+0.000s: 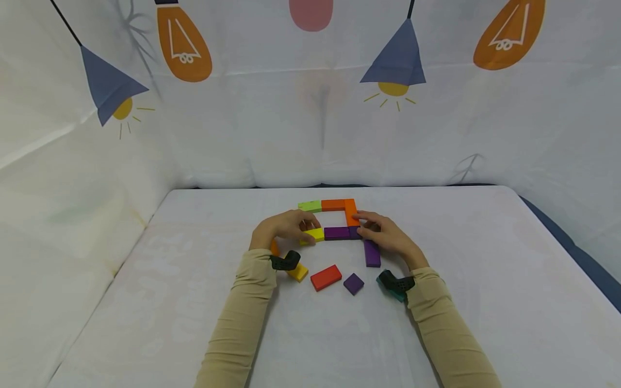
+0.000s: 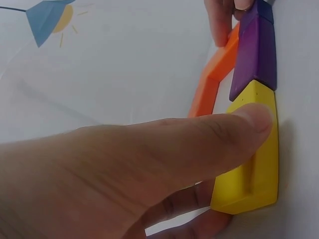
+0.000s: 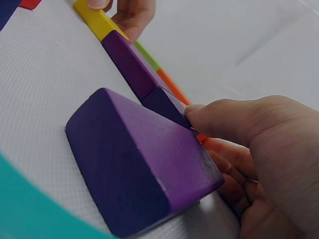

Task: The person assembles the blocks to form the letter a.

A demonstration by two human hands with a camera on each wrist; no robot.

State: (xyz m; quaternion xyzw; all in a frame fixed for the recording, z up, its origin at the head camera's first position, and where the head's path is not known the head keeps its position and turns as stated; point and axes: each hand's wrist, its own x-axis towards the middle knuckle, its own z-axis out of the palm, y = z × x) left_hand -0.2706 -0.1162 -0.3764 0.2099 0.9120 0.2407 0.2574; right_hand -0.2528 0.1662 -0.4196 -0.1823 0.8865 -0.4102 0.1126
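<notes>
My left hand (image 1: 290, 225) pinches a yellow block (image 2: 249, 164) between thumb and fingers; its far end meets a long purple block (image 1: 337, 233). At the other end of that purple block, a small dark purple block (image 3: 164, 105) is touched by the thumb of my right hand (image 1: 388, 235), whose fingers lie by the orange block (image 1: 351, 213) behind. A second orange block (image 1: 332, 205) and a light green one (image 1: 310, 206) form the far side of this outline. Just nearer than my right hand lies another purple block (image 1: 372, 254).
Nearer on the white table (image 1: 310, 339) lie a red block (image 1: 326, 278), a small purple block (image 1: 353, 284) and a yellow block (image 1: 298, 272). A teal block (image 1: 399, 295) is partly under my right wrist, and an orange piece (image 1: 275, 248) shows beside my left wrist.
</notes>
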